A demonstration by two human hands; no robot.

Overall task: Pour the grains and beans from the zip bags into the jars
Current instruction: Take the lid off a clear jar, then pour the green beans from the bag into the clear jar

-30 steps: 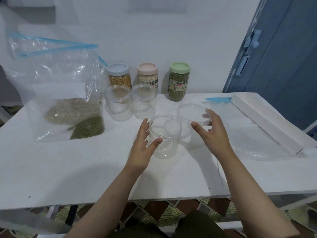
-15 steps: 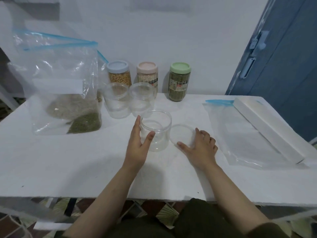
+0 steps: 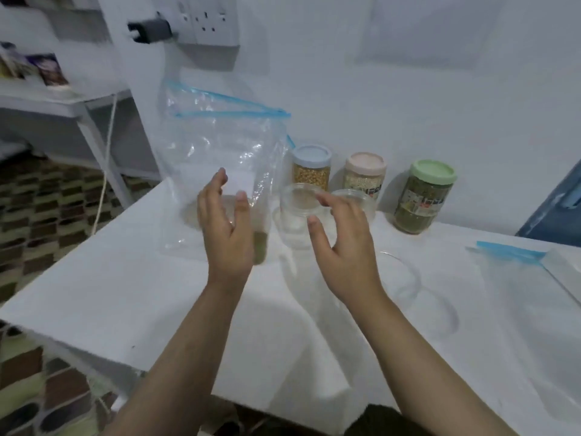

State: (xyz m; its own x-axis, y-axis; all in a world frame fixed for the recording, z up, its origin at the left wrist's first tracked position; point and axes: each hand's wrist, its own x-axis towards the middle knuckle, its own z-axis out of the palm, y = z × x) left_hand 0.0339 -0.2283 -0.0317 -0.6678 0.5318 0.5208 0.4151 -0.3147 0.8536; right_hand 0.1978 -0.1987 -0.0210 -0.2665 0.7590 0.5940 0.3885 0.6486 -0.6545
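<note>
Clear zip bag (image 3: pixel 217 158) upright — empty jars (image 3: pixel 298 215) beside.

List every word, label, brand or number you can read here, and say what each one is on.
No text can be read.
Green-lidded jar: printed label with dark characters, too blurred to read.
Pink-lidded jar: label with dark marks, too blurred to read.
Blue-lidded jar: no label visible.
Packets on the shelf: print too blurred to read.
Zip bag: a blank white patch, no writing visible.
</note>
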